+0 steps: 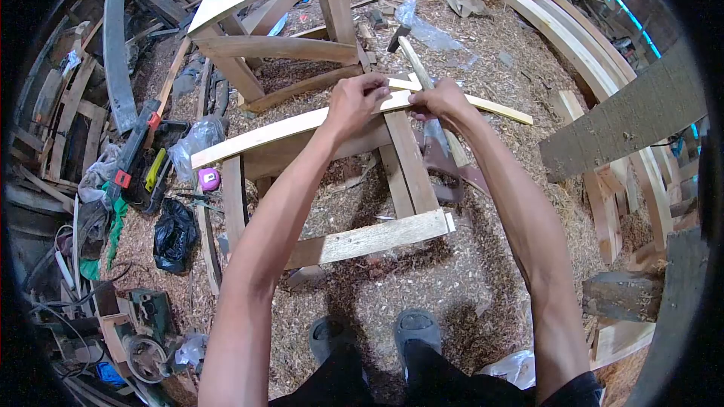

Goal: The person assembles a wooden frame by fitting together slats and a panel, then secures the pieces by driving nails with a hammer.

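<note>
My left hand (356,105) is closed in a pinch over the right end of a pale wooden strip (271,133); whatever is between its fingertips is too small to tell. Just right of it, my right hand (443,102) is closed round the handle of a hammer (413,60), whose dark head points up and away. The strip lies across the top of a wooden frame (411,169). Another thin pale strip (499,108) crosses under my hands and sticks out to the right. A pale crosspiece (369,240) forms the frame's near edge.
A second wooden frame (271,49) stands behind at the left. A pink tape measure (209,179), a black plastic bag (175,235) and a level (134,152) lie left. Curved beams (558,30) and a broad board (626,113) are at the right. Wood shavings cover the floor.
</note>
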The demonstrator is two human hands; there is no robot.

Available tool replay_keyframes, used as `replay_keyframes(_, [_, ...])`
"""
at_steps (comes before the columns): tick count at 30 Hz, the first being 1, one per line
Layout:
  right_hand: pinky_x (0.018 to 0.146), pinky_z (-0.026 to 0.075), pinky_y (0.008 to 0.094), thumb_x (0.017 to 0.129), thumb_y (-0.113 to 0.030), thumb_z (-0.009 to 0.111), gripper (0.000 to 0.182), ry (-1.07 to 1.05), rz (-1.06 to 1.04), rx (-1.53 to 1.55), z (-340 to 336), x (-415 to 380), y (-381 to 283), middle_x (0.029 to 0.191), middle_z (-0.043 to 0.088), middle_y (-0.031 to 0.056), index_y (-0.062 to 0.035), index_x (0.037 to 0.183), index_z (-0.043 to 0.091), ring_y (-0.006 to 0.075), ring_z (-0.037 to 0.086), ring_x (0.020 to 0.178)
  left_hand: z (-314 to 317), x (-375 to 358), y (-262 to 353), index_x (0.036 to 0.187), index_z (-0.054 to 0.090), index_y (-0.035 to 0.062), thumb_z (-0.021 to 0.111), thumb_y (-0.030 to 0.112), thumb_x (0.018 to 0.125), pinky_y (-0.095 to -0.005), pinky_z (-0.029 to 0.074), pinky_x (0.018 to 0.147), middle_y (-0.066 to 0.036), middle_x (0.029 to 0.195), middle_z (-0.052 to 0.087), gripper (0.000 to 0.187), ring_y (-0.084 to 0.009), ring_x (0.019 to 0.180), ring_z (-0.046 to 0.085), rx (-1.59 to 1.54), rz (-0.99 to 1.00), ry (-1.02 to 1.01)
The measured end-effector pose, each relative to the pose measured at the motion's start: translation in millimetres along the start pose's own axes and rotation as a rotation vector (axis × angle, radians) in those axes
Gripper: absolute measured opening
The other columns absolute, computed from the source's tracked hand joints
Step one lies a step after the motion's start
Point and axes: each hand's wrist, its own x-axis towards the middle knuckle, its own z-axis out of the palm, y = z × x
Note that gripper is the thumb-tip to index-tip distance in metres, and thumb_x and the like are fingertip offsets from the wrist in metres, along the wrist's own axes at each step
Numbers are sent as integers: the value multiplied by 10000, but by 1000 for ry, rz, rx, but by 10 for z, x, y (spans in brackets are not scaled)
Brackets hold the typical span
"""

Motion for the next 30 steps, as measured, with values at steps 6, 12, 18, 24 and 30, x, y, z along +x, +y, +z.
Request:
replay_keyframes(6, [411, 472, 304, 717, -116, 747, 271, 36, 3, -114, 24, 110, 15, 655, 653, 148, 131, 751, 641, 182, 645, 499, -27, 90, 6, 1010, 650, 44, 620, 284, 870, -381, 472, 732, -184, 867, 667, 279, -283, 791, 644, 121, -55, -100])
replay_keyframes(12, [456, 481, 293, 707, -175, 755, 299, 25, 19, -114, 13, 80, 27, 631, 658, 115, 106, 729, 657, 157, 634, 500, -62, 134, 47, 1006, 634, 48, 619, 317, 867, -396, 458, 703, -162, 846, 654, 304, -272, 758, 620, 144, -177, -187])
replay_keyframes(18, [452, 498, 294, 731, -90, 720, 259, 18, -48, -224, -15, 137, 52, 666, 644, 156, 144, 759, 612, 187, 634, 528, -50, 119, -25, 1005, 640, 50, 639, 336, 853, -366, 458, 695, -134, 821, 655, 324, -220, 743, 610, -15, -137, -189])
replay_keyframes(24, [435, 474, 307, 701, -129, 756, 287, 6, -19, -79, -11, -54, -22, 645, 648, 142, 133, 711, 638, 168, 623, 487, 36, 108, -106, 954, 663, 13, 678, 173, 821, -293, 476, 687, -102, 802, 679, 208, -140, 779, 641, -238, -22, -61])
replay_keyframes(30, [391, 475, 280, 724, -42, 732, 228, -34, 9, 45, -25, -112, -84, 658, 644, 154, 154, 740, 618, 174, 631, 500, 6, 86, -149, 946, 668, 36, 663, 162, 825, -324, 488, 711, -117, 817, 684, 175, -212, 806, 667, -187, -51, -32])
